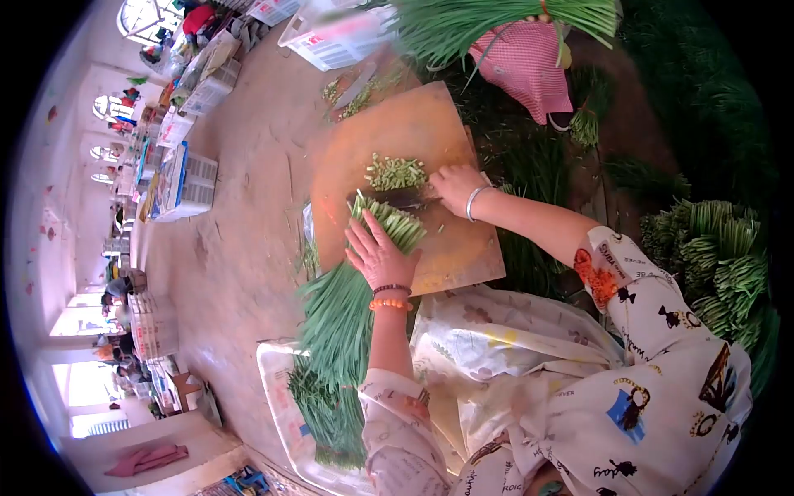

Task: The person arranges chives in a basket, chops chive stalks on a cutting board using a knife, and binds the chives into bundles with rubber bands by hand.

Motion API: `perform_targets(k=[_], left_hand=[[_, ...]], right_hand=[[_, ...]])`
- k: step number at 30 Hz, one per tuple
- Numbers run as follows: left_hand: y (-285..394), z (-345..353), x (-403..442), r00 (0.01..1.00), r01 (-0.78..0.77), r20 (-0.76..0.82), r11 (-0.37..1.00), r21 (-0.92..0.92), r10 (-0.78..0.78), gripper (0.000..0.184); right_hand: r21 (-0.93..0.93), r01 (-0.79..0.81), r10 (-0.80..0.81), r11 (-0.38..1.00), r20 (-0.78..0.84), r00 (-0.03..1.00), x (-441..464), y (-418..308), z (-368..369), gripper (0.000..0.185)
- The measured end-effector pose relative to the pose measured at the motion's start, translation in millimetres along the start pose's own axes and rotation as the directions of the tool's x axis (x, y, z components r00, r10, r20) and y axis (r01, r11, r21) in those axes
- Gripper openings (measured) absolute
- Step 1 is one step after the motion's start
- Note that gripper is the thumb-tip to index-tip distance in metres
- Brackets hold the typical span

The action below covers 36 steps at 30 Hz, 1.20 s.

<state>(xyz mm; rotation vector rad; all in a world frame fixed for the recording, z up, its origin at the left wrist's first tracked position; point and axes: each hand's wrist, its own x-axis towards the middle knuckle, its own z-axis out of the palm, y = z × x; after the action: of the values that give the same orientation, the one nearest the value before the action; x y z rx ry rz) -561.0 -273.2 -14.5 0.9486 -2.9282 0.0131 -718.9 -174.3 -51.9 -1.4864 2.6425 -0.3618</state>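
A bundle of garlic chives [337,318] lies across the wooden cutting board [463,236], its leafy end hanging over the near left edge. My left hand [383,258] rests on top of the bundle with its fingers laid over the stalks, gripping it close to the cut ends. My right hand [457,190] is closed round the handle of a knife [399,198]. The dark blade stands against the cut ends, between the bundle and a small pile of chopped stalk pieces [395,172]. Part of the blade is hidden by the stalks.
A white crate [273,372] holding more green bundles stands at my left. Stacked bundles [711,264] lie at the right. Beyond the board are another green bunch [504,21], a pink checked cloth [529,70] and a white basket [339,45]. Other people and crates line the far side.
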Motion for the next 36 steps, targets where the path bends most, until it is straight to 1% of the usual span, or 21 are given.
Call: perform_targets(k=[2, 3, 4, 5, 6, 7, 8, 9, 11, 12, 14, 15, 17, 20, 24, 26, 30, 32, 33, 35, 36], left_hand=[[2, 4, 12, 0.998, 0.051, -0.03, 0.999, -0.012, -0.052, 0.115], [-4, 4, 19, 0.99, -0.045, -0.136, 0.998, -0.052, 0.038, 0.116], [-10, 5, 23, 0.99, -0.05, -0.136, 0.998, -0.041, 0.044, 0.116], [-16, 5, 28, 0.998, -0.009, -0.06, 0.993, -0.12, 0.002, 0.114], [-21, 4, 32, 0.999, 0.041, 0.02, 0.98, -0.197, -0.038, 0.113], [-27, 1, 38, 0.999, 0.045, 0.022, 0.981, -0.188, -0.042, 0.113], [-31, -1, 46, 0.992, 0.061, 0.118, 0.986, -0.154, -0.043, 0.112], [-35, -2, 54, 0.976, 0.078, 0.214, 0.989, -0.124, -0.05, 0.112], [-36, -8, 66, 0.922, 0.124, 0.377, 0.989, -0.077, -0.087, 0.107], [-38, -2, 64, 0.918, 0.13, 0.387, 0.989, -0.075, -0.091, 0.107], [-43, 10, 63, 0.986, 0.005, 0.166, 0.999, 0.046, -0.012, 0.1], [-41, 4, 65, 0.986, 0.006, 0.169, 0.999, 0.048, -0.014, 0.1], [-36, -9, 71, 0.887, 0.163, 0.453, 0.978, -0.129, -0.088, 0.101], [-36, -9, 73, 0.916, 0.114, 0.398, 0.982, -0.15, -0.046, 0.099], [-41, -6, 81, 0.911, 0.122, 0.411, 0.972, -0.203, -0.029, 0.096], [-39, -8, 86, 0.849, 0.163, 0.522, 0.98, -0.113, -0.081, 0.093], [-36, -5, 77, 0.877, 0.139, 0.466, 0.99, -0.017, -0.115, 0.093], [-40, 10, 69, 0.986, -0.013, 0.168, 0.986, 0.166, -0.015, 0.09], [-40, 6, 71, 0.985, -0.014, 0.17, 0.987, 0.163, -0.014, 0.09], [-40, -2, 76, 0.931, 0.04, 0.364, 0.994, -0.102, 0.0, 0.084], [-38, -7, 74, 0.931, 0.04, 0.366, 0.994, -0.105, 0.002, 0.084]], right_hand=[[0.001, 0.015, -0.015, 1.0, 0.026, 1.0, 3, 5, 5, 0.025], [-0.018, 0.068, -0.067, 0.998, 0.022, 0.997, 3, 4, 0, 0.025], [-0.037, 0.124, -0.123, 0.992, 0.019, 0.992, 2, 1, -4, 0.024], [0.117, 0.032, -0.043, 0.993, 0.091, 0.995, -2, 3, -11, 0.025], [0.125, 0.037, -0.048, 0.992, 0.088, 0.995, -8, 4, -13, 0.025], [0.215, -0.042, 0.037, 0.976, 0.025, 0.999, -17, 8, -12, 0.025], [0.303, -0.113, 0.127, 0.946, -0.028, 0.991, -26, 13, -12, 0.025], [0.302, -0.108, 0.121, 0.947, -0.024, 0.992, -35, 18, -14, 0.025], [0.459, -0.232, 0.199, 0.857, 0.122, 0.973, -53, 21, -22, 0.029], [0.461, -0.236, 0.196, 0.856, 0.132, 0.972, -61, 17, -41, 0.029], [0.592, -0.49, 0.184, 0.64, 0.501, 0.845, -71, 8, -80, 0.034], [0.593, -0.491, 0.182, 0.639, 0.504, 0.845, -75, 6, -75, 0.034], [0.502, -0.177, 0.088, 0.846, 0.195, 0.977, -84, 3, -63, 0.032], [0.538, -0.098, 0.025, 0.837, 0.14, 0.99, -94, -14, -60, 0.027], [0.346, -0.06, 0.021, 0.936, 0.114, 0.993, -97, -24, -59, 0.025], [0.308, -0.076, 0.033, 0.948, 0.142, 0.989, -96, -27, -56, 0.025], [0.272, -0.114, 0.063, 0.956, 0.189, 0.98, -90, -33, -52, 0.025], [0.262, -0.127, 0.056, 0.957, 0.263, 0.963, -86, -34, -58, 0.024], [0.256, -0.143, 0.052, 0.956, 0.334, 0.941, -83, -34, -61, 0.023], [0.264, -0.182, 0.06, 0.947, 0.411, 0.909, -75, -32, -64, 0.022], [0.272, -0.216, 0.06, 0.938, 0.485, 0.872, -72, -31, -64, 0.021]])
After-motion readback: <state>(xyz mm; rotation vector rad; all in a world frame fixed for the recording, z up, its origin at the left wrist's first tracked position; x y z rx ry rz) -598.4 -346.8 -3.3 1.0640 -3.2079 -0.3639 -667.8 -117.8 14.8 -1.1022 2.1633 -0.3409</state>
